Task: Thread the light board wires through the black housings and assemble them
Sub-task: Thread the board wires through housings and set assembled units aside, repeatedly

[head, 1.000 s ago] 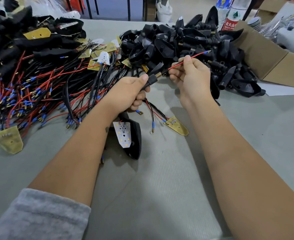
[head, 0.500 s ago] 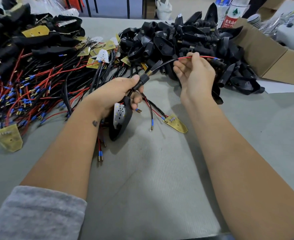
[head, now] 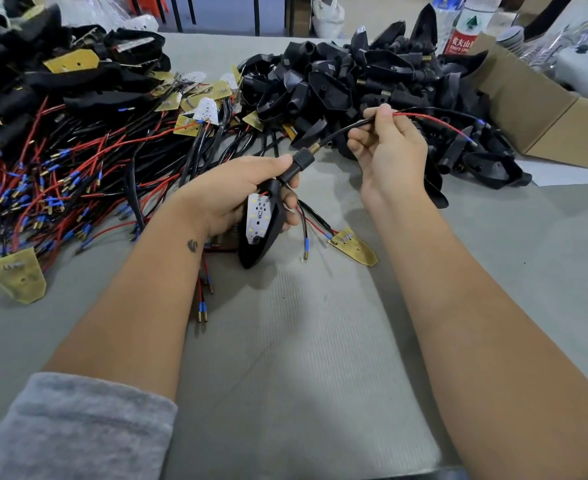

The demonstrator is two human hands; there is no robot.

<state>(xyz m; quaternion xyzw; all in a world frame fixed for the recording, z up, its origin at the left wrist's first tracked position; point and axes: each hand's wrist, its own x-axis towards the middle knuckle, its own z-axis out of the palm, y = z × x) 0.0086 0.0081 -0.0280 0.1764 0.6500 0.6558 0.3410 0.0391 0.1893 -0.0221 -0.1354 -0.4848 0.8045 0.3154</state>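
We see a grey work table [head: 285,393] filling the near and middle view, its covering finely ribbed and lightly marked. At far right an open brown cardboard box [head: 542,109] sits on it, flaps spread, with a white sheet of paper [head: 569,173] just near of it. Behind the box stand two clear plastic bottles [head: 465,26], one with a red label, beside pale, blurred clutter we cannot identify. Beyond the far edge lies a greyish floor [head: 223,15], crossed by thin dark furniture legs [head: 181,12], with a white bag [head: 327,15] resting on it. Light is even and soft; faint shadows fall on the table.
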